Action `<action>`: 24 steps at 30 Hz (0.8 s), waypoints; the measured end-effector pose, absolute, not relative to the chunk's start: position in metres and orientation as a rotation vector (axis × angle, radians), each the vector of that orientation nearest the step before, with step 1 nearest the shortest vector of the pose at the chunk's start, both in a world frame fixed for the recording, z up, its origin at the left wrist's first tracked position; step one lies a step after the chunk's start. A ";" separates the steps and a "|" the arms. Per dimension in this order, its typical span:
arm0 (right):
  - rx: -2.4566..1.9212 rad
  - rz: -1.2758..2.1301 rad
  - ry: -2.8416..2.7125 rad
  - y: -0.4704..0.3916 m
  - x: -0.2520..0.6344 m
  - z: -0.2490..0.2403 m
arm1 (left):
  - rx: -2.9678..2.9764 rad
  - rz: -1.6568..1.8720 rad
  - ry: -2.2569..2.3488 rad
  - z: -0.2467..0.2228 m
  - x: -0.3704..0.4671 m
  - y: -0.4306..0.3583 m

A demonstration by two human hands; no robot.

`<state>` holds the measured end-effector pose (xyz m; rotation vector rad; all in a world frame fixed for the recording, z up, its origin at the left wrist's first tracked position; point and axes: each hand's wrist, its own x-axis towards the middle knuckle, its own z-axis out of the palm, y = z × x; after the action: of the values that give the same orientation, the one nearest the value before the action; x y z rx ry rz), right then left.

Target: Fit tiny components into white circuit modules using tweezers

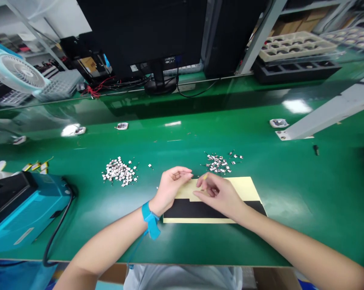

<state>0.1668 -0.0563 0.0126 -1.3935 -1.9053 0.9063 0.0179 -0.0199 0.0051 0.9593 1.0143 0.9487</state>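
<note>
A pale yellow sheet [242,187] carrying a wide black strip [200,210] lies on the green bench in front of me. Over its upper left part, my left hand [171,187] has thumb and fingertips brought together; whatever they pinch is too small to make out. A blue strap [150,219] circles that wrist. Facing it, my right hand [216,192] hovers over the sheet with curled fingers close to the thumb. A small yellowish spot shows at its fingertips, too blurred to name. Beyond the right hand lies a pile of small white pieces with dark leads [218,164].
A larger pile of similar pieces [119,171] lies to the left. At far left stands a teal-and-black machine [27,213] with a black cable. A monitor [145,32] stands at the back. A white metal post [329,106] rises at right, and a blue fan [18,72] stands back left.
</note>
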 end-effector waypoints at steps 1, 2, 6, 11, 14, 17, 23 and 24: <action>-1.377 0.961 -1.737 -0.055 0.168 0.014 | 0.951 0.951 1.006 0.004 0.018 -0.021; -1.360 1.014 -1.590 -0.054 0.169 0.016 | 0.945 0.947 0.997 0.003 0.018 -0.022; -1.357 1.119 -1.390 -0.051 0.169 0.018 | 0.930 0.895 0.955 0.002 0.017 -0.026; -1.335 1.084 -1.344 -0.049 0.172 0.018 | 1.017 0.813 0.918 0.001 0.016 -0.029; -1.353 1.077 -1.396 -0.048 0.176 0.020 | 1.148 0.784 0.904 0.000 0.016 -0.031; -1.390 1.089 -1.491 -0.047 0.180 0.020 | 1.287 0.787 0.904 -0.002 0.015 -0.032; -1.373 1.139 -1.568 -0.046 0.183 0.017 | 1.446 0.768 0.945 -0.003 0.016 -0.033; -1.372 1.147 -1.571 -0.046 0.183 0.017 | 1.481 0.759 0.948 -0.003 0.016 -0.033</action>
<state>0.1832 -0.0455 0.0167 -1.3715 -1.5713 1.1475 0.0159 -0.0329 -0.0031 1.4813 0.9484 0.7587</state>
